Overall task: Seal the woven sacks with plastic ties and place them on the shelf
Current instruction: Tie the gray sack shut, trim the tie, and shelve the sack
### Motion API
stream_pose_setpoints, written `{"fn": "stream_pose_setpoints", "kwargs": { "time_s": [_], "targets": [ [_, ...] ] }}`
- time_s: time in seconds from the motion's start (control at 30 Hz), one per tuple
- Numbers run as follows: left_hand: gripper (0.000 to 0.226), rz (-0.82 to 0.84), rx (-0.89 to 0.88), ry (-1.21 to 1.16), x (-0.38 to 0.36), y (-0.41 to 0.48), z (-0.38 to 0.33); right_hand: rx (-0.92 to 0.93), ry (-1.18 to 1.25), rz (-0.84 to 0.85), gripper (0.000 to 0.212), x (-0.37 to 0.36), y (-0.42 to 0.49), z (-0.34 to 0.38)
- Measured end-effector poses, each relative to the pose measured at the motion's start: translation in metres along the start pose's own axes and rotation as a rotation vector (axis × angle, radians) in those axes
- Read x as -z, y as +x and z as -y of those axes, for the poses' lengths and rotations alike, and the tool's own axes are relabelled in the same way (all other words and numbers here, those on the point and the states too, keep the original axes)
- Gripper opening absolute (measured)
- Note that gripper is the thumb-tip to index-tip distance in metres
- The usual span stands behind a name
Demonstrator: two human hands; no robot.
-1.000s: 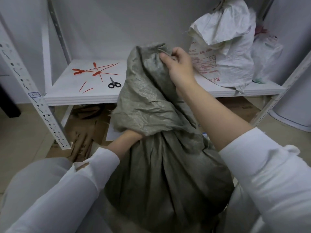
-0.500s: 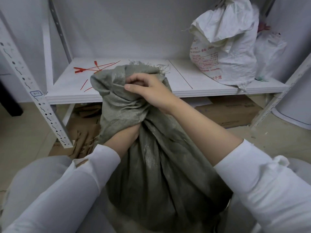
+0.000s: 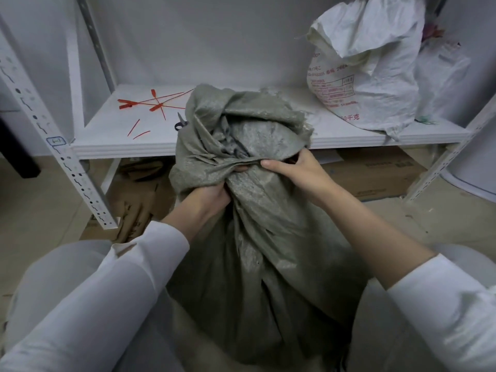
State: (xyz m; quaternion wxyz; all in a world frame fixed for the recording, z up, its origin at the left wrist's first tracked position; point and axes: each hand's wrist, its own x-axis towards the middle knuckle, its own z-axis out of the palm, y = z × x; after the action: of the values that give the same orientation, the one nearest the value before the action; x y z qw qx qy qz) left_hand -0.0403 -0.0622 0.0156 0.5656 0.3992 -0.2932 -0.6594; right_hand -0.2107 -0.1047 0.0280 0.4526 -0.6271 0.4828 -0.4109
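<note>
Two hands hold one grey-green woven sack (image 3: 255, 264) at its gathered neck. The left hand (image 3: 212, 194) grips the bunched fabric from the left, fingers buried in the folds. The right hand (image 3: 298, 173) comes in from the right, with its fingers curled over a tight fold that runs across the neck. Above the hands the sack's mouth is loose, crumpled and frayed at the rim, and no tie is around it. Below them the body of the sack bulges full and sits between the person's knees, just in front of the shelf; its base is out of sight. Both forearms are bare, with white sleeves (image 3: 139, 277) pushed up.

Behind the sack's top runs the white shelf (image 3: 112, 135). On its left part lie several red plastic ties (image 3: 155, 103), some crossed over one another, with two short red pieces nearer the front edge. Black-handled scissors (image 3: 180, 124) lie just beside the ties, partly hidden by the sack. On the right part of the shelf stands a white woven sack (image 3: 370, 76) with red print, its top folded over. A paler bag (image 3: 442, 76) leans behind it. Flattened cardboard (image 3: 375, 173) lies under the shelf. A perforated metal upright (image 3: 53, 146) stands at the shelf's front left corner.
</note>
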Motion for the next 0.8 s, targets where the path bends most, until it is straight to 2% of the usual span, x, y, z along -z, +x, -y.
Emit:
{"fn": "stream_pose_setpoints", "kwargs": {
  "time_s": [0.13, 0.17, 0.23, 0.3, 0.37, 0.43, 0.53, 0.6, 0.63, 0.67, 0.7, 0.77, 0.8],
  "targets": [
    [0.026, 0.004, 0.047, 0.086, -0.004, 0.004, 0.006, 0.034, 0.196, 0.125, 0.044, -0.004, -0.005, 0.004],
    [0.029, 0.011, 0.071, 0.091, -0.001, 0.008, 0.007, 0.034, 0.191, 0.146, 0.041, -0.007, -0.006, 0.003],
    [0.042, 0.017, 0.133, 0.066, 0.006, 0.019, 0.012, 0.048, 0.144, 0.155, 0.047, -0.010, -0.003, -0.007],
    [0.040, 0.013, 0.156, 0.111, 0.012, 0.028, 0.019, 0.058, 0.118, 0.096, 0.053, -0.009, 0.002, -0.019],
    [0.032, 0.003, 0.175, 0.244, 0.013, 0.028, 0.027, 0.085, 0.070, -0.032, 0.045, -0.004, 0.009, -0.028],
    [0.041, -0.086, 0.161, 0.372, 0.012, 0.027, 0.034, 0.136, -0.121, -0.179, 0.037, 0.001, 0.016, -0.026],
    [0.049, -0.340, -0.045, 0.648, 0.012, 0.026, 0.042, 0.126, -0.556, -0.333, 0.039, 0.012, 0.029, -0.024],
    [0.070, -0.325, -0.211, 0.779, 0.006, 0.020, 0.047, 0.128, -1.026, -0.392, 0.043, 0.012, 0.033, -0.026],
    [0.081, -0.237, -0.275, 0.810, 0.002, 0.017, 0.050, 0.235, -1.242, -0.435, 0.038, 0.009, 0.033, -0.026],
    [0.091, -0.131, -0.302, 0.841, -0.001, 0.014, 0.053, 0.337, -1.388, -0.424, 0.032, 0.005, 0.032, -0.024],
    [0.099, -0.050, -0.302, 0.880, -0.005, 0.013, 0.057, 0.386, -1.375, -0.337, 0.030, 0.001, 0.029, -0.019],
    [0.106, 0.005, -0.325, 0.910, -0.011, 0.009, 0.061, 0.420, -1.184, -0.142, 0.036, -0.011, 0.024, -0.012],
    [0.101, -0.023, -0.348, 0.891, -0.012, 0.005, 0.060, 0.414, -1.078, -0.014, 0.041, -0.017, 0.019, -0.006]
  ]
}}
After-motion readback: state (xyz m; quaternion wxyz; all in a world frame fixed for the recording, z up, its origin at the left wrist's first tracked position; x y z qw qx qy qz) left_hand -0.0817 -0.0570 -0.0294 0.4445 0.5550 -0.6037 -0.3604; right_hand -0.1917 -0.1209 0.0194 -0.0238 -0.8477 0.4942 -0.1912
